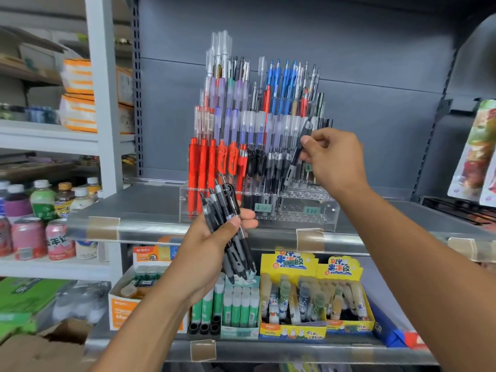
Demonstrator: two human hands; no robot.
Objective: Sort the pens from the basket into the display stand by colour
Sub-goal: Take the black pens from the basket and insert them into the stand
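Both hands are raised before a shelf. At about 7 o'clock the left hand (212, 248) grips a bundle of black pens (230, 232), fingers curled round the barrels, tips pointing down. Toward 2 o'clock the right hand (331, 158) pinches a single black pen (299, 154) between thumb and fingers, tilted, its lower end beside the black pens in the front row of the clear display stand (308, 210). That stand sits on the metal shelf (150, 210) at centre, red pens (204, 167) at its 9 o'clock side, blue pens (281, 79) toward 12 o'clock. Glue sticks (241, 302) fill boxes at 6 o'clock, drinks (35, 218) at 9 o'clock.
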